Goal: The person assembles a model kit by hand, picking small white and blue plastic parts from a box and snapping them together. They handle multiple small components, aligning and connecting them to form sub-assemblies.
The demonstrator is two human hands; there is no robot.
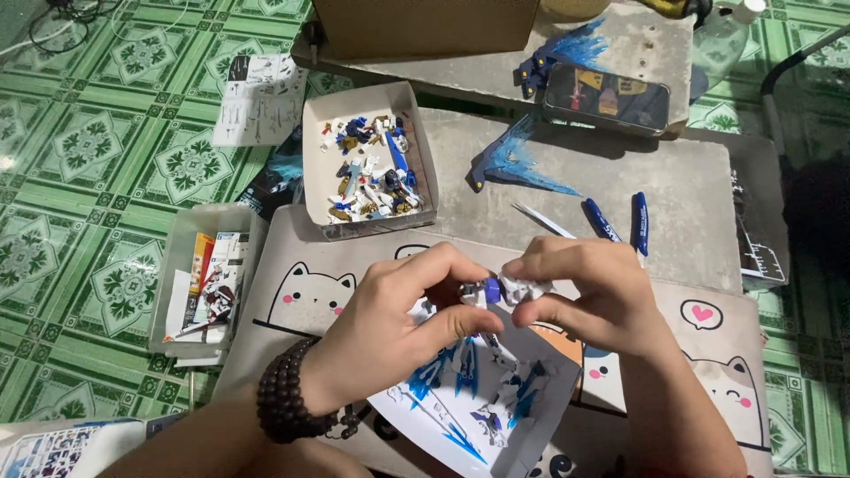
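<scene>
My left hand and my right hand meet over a cat-printed mat. Between their fingertips they pinch a small white and blue model-kit piece. The left wrist wears a dark bead bracelet. Below the hands lies a white sheet with several blue and white model parts on it. Most of the held piece is hidden by my fingers.
A white cardboard tray of several small parts stands behind the hands. Blue wing-shaped parts, tweezers and two blue pens lie on a grey slab. A phone, a brown box, a plastic box and an instruction sheet surround them.
</scene>
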